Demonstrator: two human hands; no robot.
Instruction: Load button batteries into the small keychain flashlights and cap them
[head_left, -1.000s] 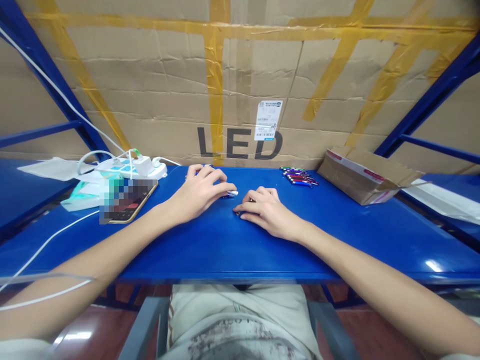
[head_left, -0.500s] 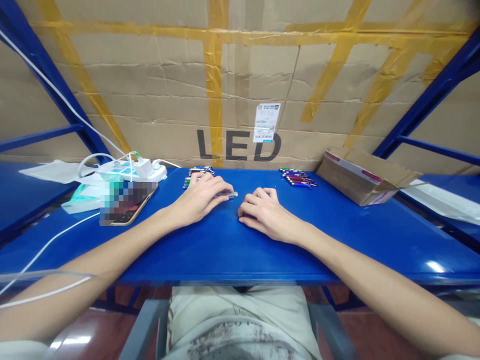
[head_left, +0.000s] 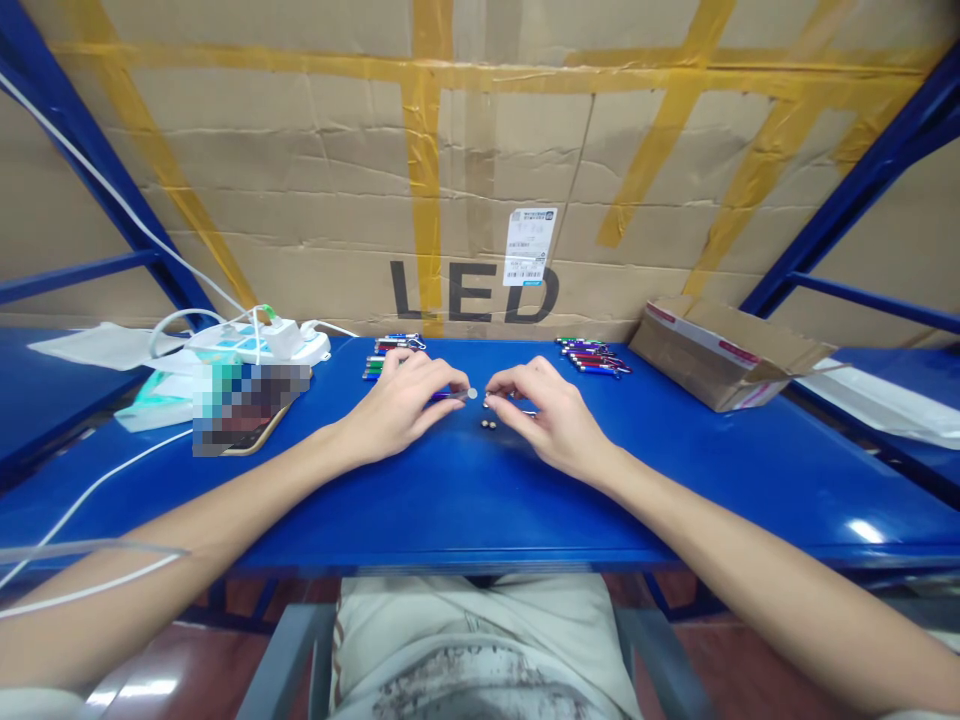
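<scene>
The left hand [head_left: 401, 400] pinches a small blue keychain torch [head_left: 452, 396] by its body just above the blue table [head_left: 465, 500], while the right hand [head_left: 544, 410] nips a tiny part I cannot identify at its fingertips, close to the torch's silver end, with two button cells [head_left: 488, 424] lying on the table below. The open cardboard box [head_left: 720, 350] at the right rear shows no contents from here; loose piles of torches [head_left: 596, 355] lie beside it and behind the left hand

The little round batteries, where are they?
In the head view, the little round batteries lie on the blue table, just below the right hand fingertips, near the middle.
</scene>
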